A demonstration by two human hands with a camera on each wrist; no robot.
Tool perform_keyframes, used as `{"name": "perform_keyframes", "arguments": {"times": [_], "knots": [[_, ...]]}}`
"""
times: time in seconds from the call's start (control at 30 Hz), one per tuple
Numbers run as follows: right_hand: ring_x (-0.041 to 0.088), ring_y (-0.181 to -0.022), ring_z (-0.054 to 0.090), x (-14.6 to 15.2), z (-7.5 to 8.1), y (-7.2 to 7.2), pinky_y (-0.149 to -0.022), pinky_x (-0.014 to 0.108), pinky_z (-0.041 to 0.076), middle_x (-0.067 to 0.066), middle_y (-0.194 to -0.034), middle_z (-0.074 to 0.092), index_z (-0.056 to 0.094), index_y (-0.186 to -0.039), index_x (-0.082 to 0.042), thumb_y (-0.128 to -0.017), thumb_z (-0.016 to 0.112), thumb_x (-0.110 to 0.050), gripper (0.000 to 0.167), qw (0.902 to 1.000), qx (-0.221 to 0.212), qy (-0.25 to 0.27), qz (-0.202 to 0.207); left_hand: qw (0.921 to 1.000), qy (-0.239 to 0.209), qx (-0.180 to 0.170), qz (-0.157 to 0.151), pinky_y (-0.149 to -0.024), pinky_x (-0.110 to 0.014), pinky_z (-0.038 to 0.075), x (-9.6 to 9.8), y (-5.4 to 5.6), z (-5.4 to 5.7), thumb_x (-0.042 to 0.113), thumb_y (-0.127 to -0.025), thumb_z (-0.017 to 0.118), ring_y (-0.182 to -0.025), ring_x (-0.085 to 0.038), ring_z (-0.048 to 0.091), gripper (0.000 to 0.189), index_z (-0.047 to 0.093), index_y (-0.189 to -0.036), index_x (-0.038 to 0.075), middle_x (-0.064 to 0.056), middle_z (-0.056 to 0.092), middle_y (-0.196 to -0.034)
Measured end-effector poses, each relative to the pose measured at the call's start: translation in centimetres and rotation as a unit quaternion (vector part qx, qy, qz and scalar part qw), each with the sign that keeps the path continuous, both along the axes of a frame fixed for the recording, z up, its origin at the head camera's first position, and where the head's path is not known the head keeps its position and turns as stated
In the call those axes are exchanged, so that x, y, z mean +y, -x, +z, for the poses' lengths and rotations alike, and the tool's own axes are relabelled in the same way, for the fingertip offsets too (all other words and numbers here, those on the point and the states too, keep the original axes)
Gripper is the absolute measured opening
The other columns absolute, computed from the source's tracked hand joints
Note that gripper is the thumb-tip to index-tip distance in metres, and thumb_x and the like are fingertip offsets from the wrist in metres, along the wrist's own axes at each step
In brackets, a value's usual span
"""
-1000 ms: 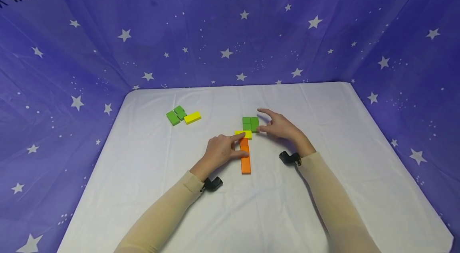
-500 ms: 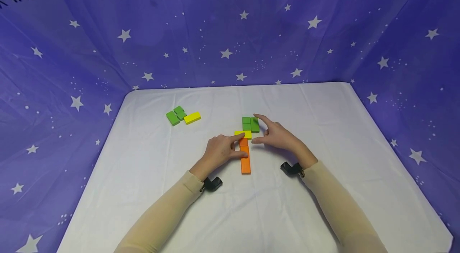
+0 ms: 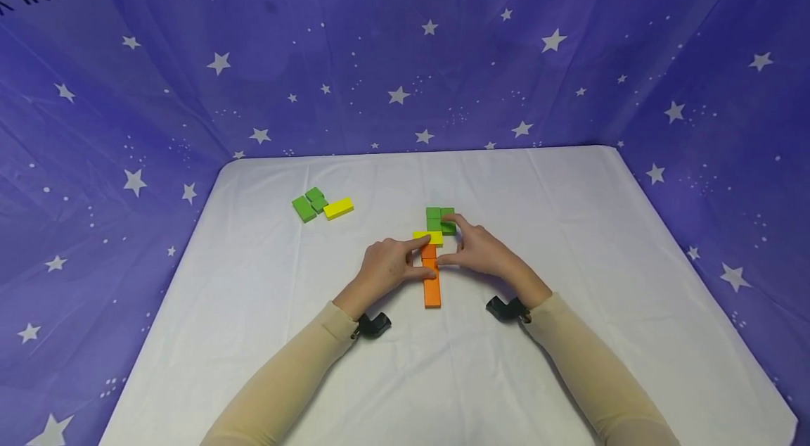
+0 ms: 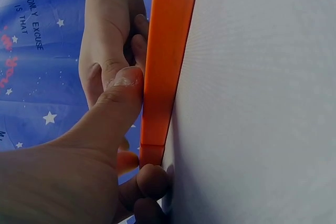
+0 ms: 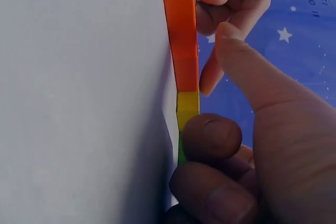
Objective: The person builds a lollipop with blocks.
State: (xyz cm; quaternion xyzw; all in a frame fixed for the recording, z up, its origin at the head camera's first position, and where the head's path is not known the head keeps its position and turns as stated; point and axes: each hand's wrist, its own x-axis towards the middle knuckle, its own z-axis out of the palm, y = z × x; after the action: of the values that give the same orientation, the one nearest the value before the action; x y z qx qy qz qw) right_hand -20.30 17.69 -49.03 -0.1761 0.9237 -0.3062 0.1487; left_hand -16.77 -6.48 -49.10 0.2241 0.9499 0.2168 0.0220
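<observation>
A row of flat blocks lies on the white cloth in the head view: a long orange block (image 3: 432, 297), a small orange block (image 3: 429, 252), a yellow block (image 3: 437, 240), then green blocks (image 3: 433, 214) at the far end. My left hand (image 3: 384, 269) rests its index fingertip on the yellow block and its thumb on the long orange one (image 4: 168, 40). From the right, my right hand (image 3: 482, 249) reaches over the row, index finger above the green blocks, thumb beside the long orange block. Whether that thumb touches is unclear. In the right wrist view, fingers partly hide the green.
Several green blocks (image 3: 304, 209) and another yellow block (image 3: 338, 208) lie farther back to the left. A black wrist camera (image 3: 375, 325) sits below the left wrist, another camera (image 3: 506, 309) below the right. Purple star-printed curtains (image 3: 399, 94) stand behind the table (image 3: 538, 179).
My right hand has come nearer and to the left, from beside the green blocks to over the row. My left hand and the blocks have stayed in place.
</observation>
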Motion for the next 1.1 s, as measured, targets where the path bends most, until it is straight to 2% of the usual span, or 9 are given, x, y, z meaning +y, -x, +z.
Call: {"name": "perform_keyframes", "arguments": {"times": [0.37,0.67,0.97,1.1], "knots": [[0.02,-0.069,0.05,-0.59,-0.16,-0.42,-0.063,0.033,0.036,-0.002,-0.066,0.05,0.044,-0.155,-0.016,-0.084,0.083,-0.061,0.092,0.9988,0.032,-0.036,0.008,1.0,-0.004,-0.008,0.002,-0.053,-0.024,0.029,0.04,0.0,0.01,0.068,-0.078,0.083,-0.052,-0.009,0.045,0.083,0.064,-0.148,0.028,0.011,0.056,-0.063],[0.021,-0.073,0.055,-0.83,-0.18,-0.57,-0.066,0.034,0.041,-0.001,-0.066,0.056,0.044,-0.156,-0.015,-0.086,0.081,-0.062,0.092,0.9968,0.046,-0.064,0.01,1.0,0.0,-0.001,0.0,-0.052,-0.024,0.03,0.03,0.05,-0.03,0.069,-0.078,0.082,-0.052,-0.008,0.046,0.084,0.064,-0.149,0.028,0.011,0.058,-0.064],[0.024,-0.084,0.065,-1.04,0.11,-0.72,-0.079,0.043,0.054,0.009,-0.092,0.074,0.044,-0.157,-0.015,-0.086,0.08,-0.063,0.093,0.9957,0.047,-0.079,0.007,1.0,0.001,-0.003,-0.001,-0.052,-0.024,0.03,0.04,0.13,0.01,0.069,-0.079,0.082,-0.052,-0.008,0.047,0.084,0.063,-0.149,0.028,0.012,0.059,-0.066],[0.023,-0.08,0.062,-1.01,0.13,-0.66,-0.074,0.039,0.05,0.005,-0.082,0.07,0.044,-0.158,-0.015,-0.086,0.079,-0.063,0.093,0.9956,0.043,-0.083,0.007,1.0,0.003,-0.004,-0.001,-0.052,-0.024,0.03,0.05,0.12,0.04,0.07,-0.079,0.082,-0.052,-0.008,0.047,0.084,0.063,-0.149,0.028,0.012,0.059,-0.066]]}}
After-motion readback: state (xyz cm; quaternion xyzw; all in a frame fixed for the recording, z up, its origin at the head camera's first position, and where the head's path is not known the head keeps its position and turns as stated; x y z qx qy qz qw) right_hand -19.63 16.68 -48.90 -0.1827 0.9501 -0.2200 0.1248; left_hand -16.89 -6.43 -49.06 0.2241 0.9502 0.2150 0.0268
